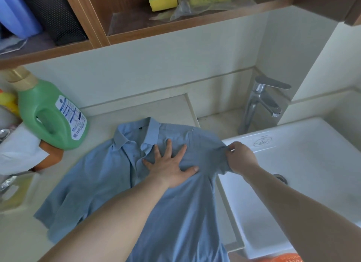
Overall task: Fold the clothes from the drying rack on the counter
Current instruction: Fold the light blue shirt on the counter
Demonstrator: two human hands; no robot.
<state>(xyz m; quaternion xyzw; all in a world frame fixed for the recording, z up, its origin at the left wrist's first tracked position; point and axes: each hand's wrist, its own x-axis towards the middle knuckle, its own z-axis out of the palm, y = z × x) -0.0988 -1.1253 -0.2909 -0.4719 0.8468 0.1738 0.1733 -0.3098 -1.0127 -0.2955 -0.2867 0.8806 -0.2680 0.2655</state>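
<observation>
1. A light blue collared shirt [101, 175] lies front side up on the pale counter [21, 234], collar toward the wall and hem toward the person.
2. The shirt's right-hand shoulder reaches the rim of the white sink [304, 150]; the opposite short sleeve is spread flat on the counter.
3. The left hand [169, 168] rests palm down on the shirt's chest just below the collar, fingers straight and spread, pressing the cloth flat.
4. The right hand [241, 157] pinches the shoulder or sleeve edge of the shirt between thumb and curled fingers, over the sink rim; the cloth bunches at the pinch.
5. A green detergent bottle [48, 115] with a gold cap stands on the counter left of the collar, apart from the shirt.
6. A chrome faucet [261, 101] stands behind the sink.
7. Yellow sponges [163, 0] sit on the wooden shelf [148, 30] above.
</observation>
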